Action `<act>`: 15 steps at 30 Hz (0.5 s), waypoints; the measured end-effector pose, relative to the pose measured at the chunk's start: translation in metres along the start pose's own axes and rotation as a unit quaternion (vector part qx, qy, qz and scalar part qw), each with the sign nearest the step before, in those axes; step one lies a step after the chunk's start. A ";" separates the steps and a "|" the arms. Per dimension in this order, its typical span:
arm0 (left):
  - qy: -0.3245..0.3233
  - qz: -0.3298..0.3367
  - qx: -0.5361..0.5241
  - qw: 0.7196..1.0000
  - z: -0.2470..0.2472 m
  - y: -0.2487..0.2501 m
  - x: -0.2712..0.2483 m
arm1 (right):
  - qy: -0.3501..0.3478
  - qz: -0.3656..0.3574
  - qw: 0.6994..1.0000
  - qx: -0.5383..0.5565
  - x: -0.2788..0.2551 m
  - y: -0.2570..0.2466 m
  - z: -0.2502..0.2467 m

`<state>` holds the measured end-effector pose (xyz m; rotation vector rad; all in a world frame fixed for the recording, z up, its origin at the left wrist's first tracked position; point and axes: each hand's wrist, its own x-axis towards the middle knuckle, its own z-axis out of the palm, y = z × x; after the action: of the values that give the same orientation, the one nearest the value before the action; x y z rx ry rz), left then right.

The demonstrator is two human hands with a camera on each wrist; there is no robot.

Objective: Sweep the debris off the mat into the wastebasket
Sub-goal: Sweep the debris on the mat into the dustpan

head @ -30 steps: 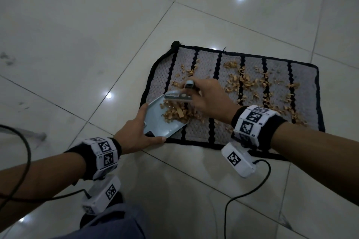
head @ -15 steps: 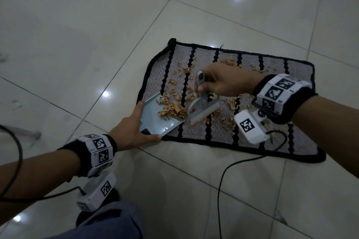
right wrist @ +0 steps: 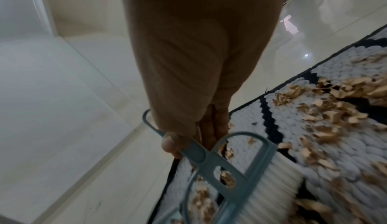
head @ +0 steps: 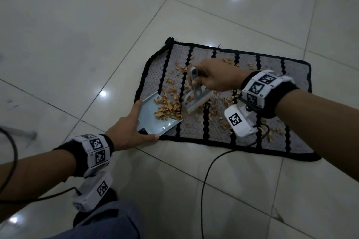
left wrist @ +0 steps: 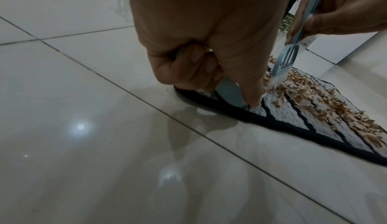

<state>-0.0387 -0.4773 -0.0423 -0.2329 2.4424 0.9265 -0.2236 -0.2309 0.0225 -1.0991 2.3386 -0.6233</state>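
Light tan paper-like debris [head: 215, 106] is being brushed across the grey black-striped woven mat [head: 295, 68]; the small blue plastic brush [head: 196, 101] is being gripped by its stiff handle in the right hand [head: 215, 77], the pale blue dustpan [head: 153, 120] being clasped in the left hand [head: 126, 134].

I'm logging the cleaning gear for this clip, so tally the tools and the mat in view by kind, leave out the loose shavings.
Pale blue plastic dustpan: 1
Pale blue hand brush with white bristles: 1
Grey woven mat with black stripes and border: 1
Total: 3
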 end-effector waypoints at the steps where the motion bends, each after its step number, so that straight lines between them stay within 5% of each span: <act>1: 0.000 0.000 0.000 1.000 0.000 0.000 0.000 | 0.005 0.003 1.000 -0.002 0.000 0.002 0.004; 11: 0.005 -0.001 -0.020 1.000 0.003 -0.004 0.000 | 0.277 0.024 0.958 0.076 0.018 0.020 -0.017; 15: 0.008 -0.002 -0.026 1.000 0.003 -0.004 0.000 | 0.326 0.046 0.942 0.066 0.036 0.029 -0.008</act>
<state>-0.0365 -0.4786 -0.0465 -0.2634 2.4328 0.9916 -0.2655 -0.2407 0.0038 -0.7906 2.8108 -1.2406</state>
